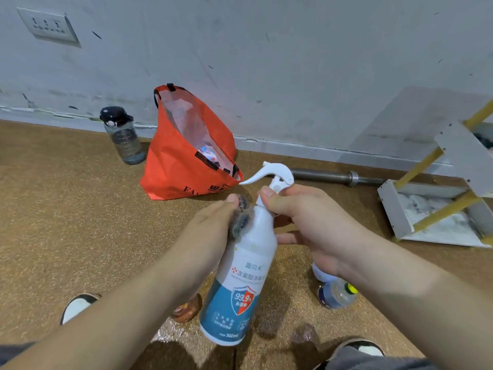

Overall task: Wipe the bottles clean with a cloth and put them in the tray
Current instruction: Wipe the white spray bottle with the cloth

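Bottle [240, 276] near upright, base toward me; right hand [306, 222] pinches neck, left hand [208, 231] grips cloth [241, 217] against left shoulder, so wipe should run down the body

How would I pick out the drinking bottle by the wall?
Look along the grey wall to the orange bag on the floor. Just left of it stands a smoky see-through drinking bottle, the only bottle with a chunky black lid.

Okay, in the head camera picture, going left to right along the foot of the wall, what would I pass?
Dark-capped water bottle → orange bag → steel bar → white and yellow rack.
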`<move>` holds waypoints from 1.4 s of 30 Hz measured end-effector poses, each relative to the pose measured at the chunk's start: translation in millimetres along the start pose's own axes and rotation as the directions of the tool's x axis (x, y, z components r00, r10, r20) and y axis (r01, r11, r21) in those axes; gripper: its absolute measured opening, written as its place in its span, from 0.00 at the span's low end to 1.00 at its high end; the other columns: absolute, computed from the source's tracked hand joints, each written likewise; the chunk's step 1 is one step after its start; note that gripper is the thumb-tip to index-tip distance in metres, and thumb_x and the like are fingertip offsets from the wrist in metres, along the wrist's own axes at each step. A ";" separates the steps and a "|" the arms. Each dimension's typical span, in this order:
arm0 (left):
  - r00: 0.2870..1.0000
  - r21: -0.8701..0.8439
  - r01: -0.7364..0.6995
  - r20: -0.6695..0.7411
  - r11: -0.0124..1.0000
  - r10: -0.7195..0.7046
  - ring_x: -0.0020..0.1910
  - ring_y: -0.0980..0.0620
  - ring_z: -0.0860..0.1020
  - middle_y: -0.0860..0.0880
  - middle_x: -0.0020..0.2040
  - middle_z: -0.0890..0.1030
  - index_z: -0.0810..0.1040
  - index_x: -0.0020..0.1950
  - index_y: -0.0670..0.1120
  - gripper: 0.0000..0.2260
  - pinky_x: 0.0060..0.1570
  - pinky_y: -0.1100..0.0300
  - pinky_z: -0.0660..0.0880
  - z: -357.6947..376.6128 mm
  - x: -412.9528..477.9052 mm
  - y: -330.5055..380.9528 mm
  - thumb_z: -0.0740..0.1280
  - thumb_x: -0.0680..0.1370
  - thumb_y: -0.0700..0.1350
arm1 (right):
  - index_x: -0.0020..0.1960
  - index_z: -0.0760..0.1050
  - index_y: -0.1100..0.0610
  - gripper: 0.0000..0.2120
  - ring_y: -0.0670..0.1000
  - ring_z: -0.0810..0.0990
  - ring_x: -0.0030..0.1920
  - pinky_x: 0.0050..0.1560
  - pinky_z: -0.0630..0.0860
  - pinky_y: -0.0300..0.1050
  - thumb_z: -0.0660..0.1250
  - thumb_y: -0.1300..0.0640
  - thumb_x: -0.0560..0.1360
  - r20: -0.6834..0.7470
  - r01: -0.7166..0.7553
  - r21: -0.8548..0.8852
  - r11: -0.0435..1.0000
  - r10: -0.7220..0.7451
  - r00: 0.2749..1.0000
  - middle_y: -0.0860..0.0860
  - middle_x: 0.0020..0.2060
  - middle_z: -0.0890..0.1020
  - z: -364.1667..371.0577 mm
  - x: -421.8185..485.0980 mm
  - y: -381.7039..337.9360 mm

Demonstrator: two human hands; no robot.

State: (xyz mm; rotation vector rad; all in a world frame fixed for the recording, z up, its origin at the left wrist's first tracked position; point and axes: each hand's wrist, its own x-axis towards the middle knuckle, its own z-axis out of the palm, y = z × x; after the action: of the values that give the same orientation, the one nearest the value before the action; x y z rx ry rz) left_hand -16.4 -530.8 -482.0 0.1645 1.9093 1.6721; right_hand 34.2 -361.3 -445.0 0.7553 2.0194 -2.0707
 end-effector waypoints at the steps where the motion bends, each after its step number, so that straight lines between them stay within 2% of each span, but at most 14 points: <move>1: 1.000 0.013 -0.023 0.000 1.000 0.023 0.59 0.46 0.83 0.51 0.56 0.86 0.83 0.60 0.52 0.19 0.65 0.41 0.76 2.7 0.6 -2.2 0.62 0.82 0.63 | 0.50 0.83 0.53 0.05 0.45 0.84 0.40 0.45 0.82 0.47 0.71 0.52 0.80 0.007 0.009 -0.002 1.000 -0.009 1.000 0.47 0.41 0.87 2.3 0.1 2.1; 4: 0.943 0.405 -0.328 0.092 0.853 0.319 0.56 0.48 0.80 0.52 0.54 0.83 0.79 0.59 0.52 0.17 0.60 0.43 0.76 9.9 -12.5 4.0 0.57 0.83 0.60 | 0.49 0.82 0.54 0.03 0.42 0.83 0.35 0.32 0.77 0.37 0.71 0.55 0.80 -0.004 0.052 0.016 0.999 -0.052 0.999 0.46 0.37 0.86 8.0 -0.5 5.4; 7: 0.839 0.724 -0.498 0.263 0.478 0.476 0.69 0.51 0.72 0.52 0.69 0.74 0.70 0.73 0.48 0.21 0.72 0.51 0.67 16.5 -30.2 -5.2 0.50 0.85 0.55 | 0.53 0.83 0.55 0.05 0.48 0.87 0.44 0.41 0.81 0.45 0.71 0.54 0.80 -0.101 0.116 -0.070 0.991 -0.122 0.987 0.49 0.43 0.88 3.9 5.2 3.7; 10: 0.782 0.784 -0.537 0.325 0.311 0.532 0.79 0.49 0.63 0.47 0.80 0.66 0.64 0.81 0.44 0.26 0.79 0.60 0.55 15.8 -31.3 -20.2 0.52 0.85 0.54 | 0.51 0.83 0.56 0.06 0.51 0.87 0.49 0.51 0.83 0.50 0.70 0.54 0.81 -0.190 0.143 -0.142 0.979 -0.169 0.967 0.51 0.44 0.88 -2.4 10.5 0.3; 12: 0.787 0.761 -0.535 0.293 0.366 0.542 0.75 0.54 0.66 0.51 0.77 0.70 0.65 0.81 0.48 0.25 0.76 0.67 0.56 9.7 -24.7 -20.0 0.53 0.85 0.57 | 0.50 0.82 0.56 0.06 0.47 0.87 0.44 0.46 0.83 0.44 0.69 0.54 0.81 -0.189 0.172 -0.177 0.969 -0.205 0.960 0.50 0.42 0.88 -2.0 8.9 -1.7; 15: 0.916 0.590 -0.383 0.146 0.711 0.373 0.57 0.56 0.79 0.59 0.57 0.82 0.75 0.65 0.56 0.18 0.59 0.56 0.74 2.0 -17.4 -14.9 0.52 0.84 0.61 | 0.49 0.81 0.54 0.06 0.45 0.86 0.42 0.43 0.82 0.43 0.70 0.52 0.81 -0.162 0.230 -0.208 0.951 -0.265 0.951 0.48 0.40 0.87 3.3 2.6 -3.1; 18: 0.977 0.255 -0.210 0.017 0.944 0.213 0.41 0.55 0.78 0.57 0.40 0.82 0.78 0.46 0.54 0.14 0.45 0.53 0.75 2.2 -13.2 -5.5 0.56 0.86 0.51 | 0.49 0.79 0.50 0.02 0.45 0.85 0.45 0.49 0.81 0.46 0.70 0.52 0.80 -0.112 0.317 -0.285 0.904 -0.360 0.926 0.44 0.42 0.86 7.8 -2.7 -1.2; 20: 0.995 0.164 -0.091 -0.020 0.982 0.096 0.40 0.52 0.76 0.48 0.40 0.81 0.80 0.49 0.51 0.15 0.40 0.57 0.71 -2.6 -5.7 -2.9 0.55 0.86 0.45 | 0.49 0.78 0.46 0.02 0.38 0.82 0.43 0.47 0.76 0.37 0.70 0.53 0.80 -0.070 0.376 -0.341 0.862 -0.422 0.904 0.39 0.42 0.85 7.9 -5.6 -1.1; 24: 0.999 0.059 0.023 0.026 0.998 -0.025 0.37 0.51 0.75 0.47 0.38 0.80 0.80 0.53 0.47 0.15 0.40 0.55 0.69 -2.2 -2.2 -3.4 0.55 0.86 0.50 | 0.54 0.78 0.49 0.02 0.42 0.83 0.46 0.50 0.79 0.42 0.69 0.53 0.81 -0.077 0.375 -0.244 0.894 -0.404 0.912 0.44 0.44 0.86 1.6 -4.2 -3.2; 27: 0.985 0.112 -0.173 0.049 0.979 0.168 0.43 0.61 0.81 0.61 0.45 0.84 0.80 0.58 0.56 0.13 0.45 0.57 0.75 10.4 -11.8 -3.1 0.56 0.87 0.55 | 0.55 0.78 0.53 0.03 0.44 0.85 0.44 0.46 0.80 0.41 0.69 0.58 0.82 -0.066 0.342 -0.112 0.933 -0.350 0.934 0.47 0.42 0.87 3.3 -2.0 -2.5; 31: 0.848 0.626 -0.466 0.113 0.626 0.519 0.61 0.57 0.75 0.57 0.61 0.78 0.73 0.69 0.56 0.15 0.59 0.55 0.72 17.3 -17.1 -10.9 0.55 0.85 0.57 | 0.55 0.79 0.54 0.04 0.47 0.87 0.45 0.47 0.82 0.42 0.69 0.60 0.81 -0.043 0.312 -0.058 0.948 -0.314 0.948 0.49 0.42 0.88 9.0 -2.0 3.1; 35: 0.772 0.678 -0.562 0.225 0.473 0.595 0.80 0.56 0.60 0.51 0.82 0.60 0.56 0.84 0.48 0.28 0.78 0.60 0.57 11.9 -12.7 -32.7 0.54 0.85 0.54 | 0.51 0.80 0.56 0.01 0.50 0.86 0.41 0.46 0.83 0.50 0.69 0.60 0.81 -0.171 0.319 -0.017 0.948 -0.317 0.933 0.53 0.40 0.88 0.1 4.1 -8.7; 38: 0.851 0.643 -0.476 0.167 0.599 0.498 0.81 0.60 0.56 0.56 0.82 0.56 0.48 0.85 0.54 0.28 0.78 0.56 0.59 8.0 -14.6 -62.6 0.51 0.86 0.57 | 0.51 0.80 0.57 0.05 0.50 0.85 0.42 0.45 0.81 0.48 0.70 0.55 0.81 -0.305 0.298 0.010 0.955 -0.281 0.910 0.58 0.46 0.88 -13.4 12.2 -18.4; 42: 0.951 0.609 -0.261 0.027 0.749 0.309 0.75 0.67 0.56 0.57 0.82 0.58 0.48 0.84 0.55 0.30 0.71 0.69 0.53 14.0 -17.4 -69.5 0.47 0.83 0.62 | 0.51 0.80 0.56 0.05 0.52 0.84 0.43 0.45 0.79 0.47 0.70 0.55 0.81 -0.356 0.250 0.029 0.968 -0.224 0.907 0.61 0.50 0.87 -16.9 19.1 -15.5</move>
State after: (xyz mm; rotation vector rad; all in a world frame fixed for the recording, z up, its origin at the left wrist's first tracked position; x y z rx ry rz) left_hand 24.3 -540.8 -541.7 0.6896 2.5315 1.1745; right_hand 15.0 -339.2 -439.2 1.0003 2.3343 -2.2907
